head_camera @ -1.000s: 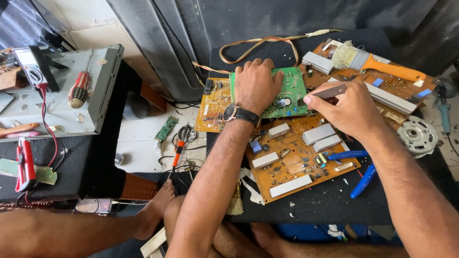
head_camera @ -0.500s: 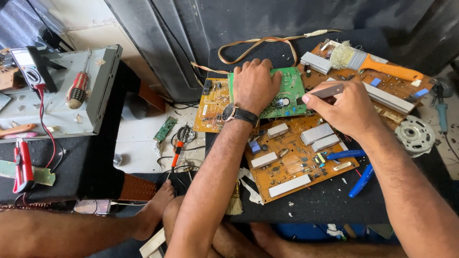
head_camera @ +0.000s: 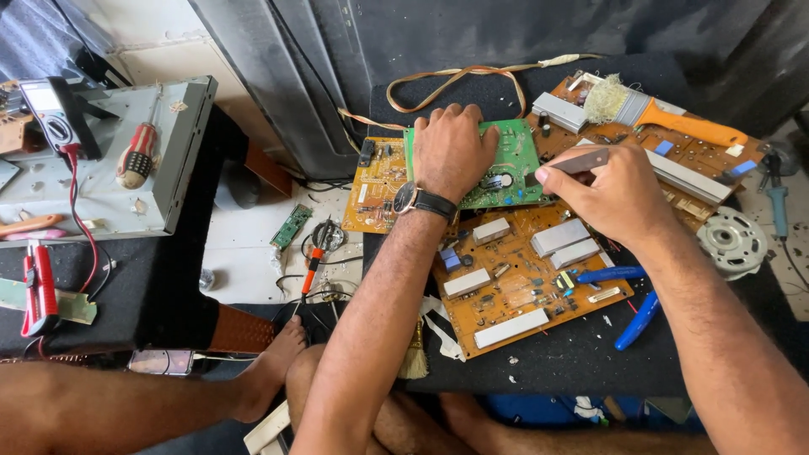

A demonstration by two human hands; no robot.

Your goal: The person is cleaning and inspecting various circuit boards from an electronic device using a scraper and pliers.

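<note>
Green circuit board (head_camera: 516, 164) pinned down on the black table (head_camera: 590, 362)

Left hand (head_camera: 451, 152) lies flat, fingers pressed onto it; right hand (head_camera: 615, 194) just beside pinches a grey tool (head_camera: 583, 162). Below the board sits an orange board (head_camera: 527, 274), with blue pliers (head_camera: 628, 295) past that.

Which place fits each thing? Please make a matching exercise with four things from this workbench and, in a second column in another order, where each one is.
Things:
1. green circuit board
2. paintbrush with orange handle
3. blue-handled pliers
4. multimeter

Places:
A. on the grey metal case at the far left
B. under the left hand
C. at the lower right edge of the large orange board, below the right hand
D. on the board at the top right of the black mat

Pairs: 1-B, 2-D, 3-C, 4-A
</note>
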